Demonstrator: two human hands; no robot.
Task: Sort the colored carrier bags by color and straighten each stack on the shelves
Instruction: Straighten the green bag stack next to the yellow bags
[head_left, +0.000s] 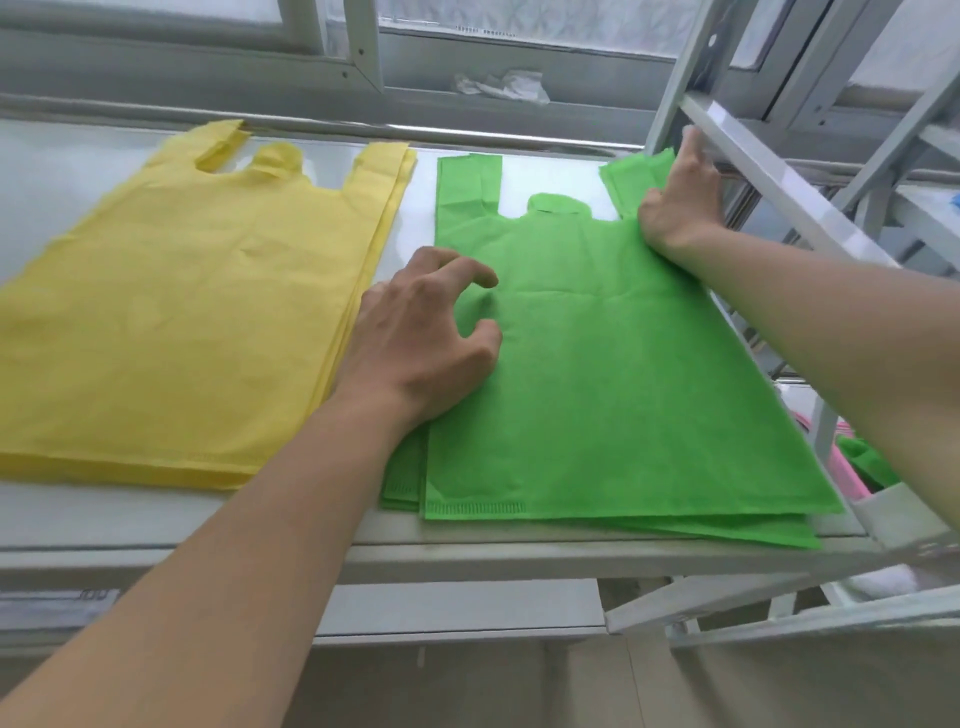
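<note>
Two stacks of carrier bags lie flat on the white shelf (467, 540). The yellow stack (197, 312) is on the left, its edges fairly even. The green stack (623, 374) is on the right, with lower bags sticking out at the bottom and left. My left hand (421, 343) rests on the green stack's left edge, fingers curled and apart, gripping nothing. My right hand (680, 202) presses flat on the stack's upper right corner by the right handle, fingers pointing up along the edge.
A grey metal shelf frame (769, 176) slants close by the right hand. Window frames and a crumpled white scrap (498, 85) lie behind the shelf. Below right, a pink basket (852, 467) holds more green bags (862, 462).
</note>
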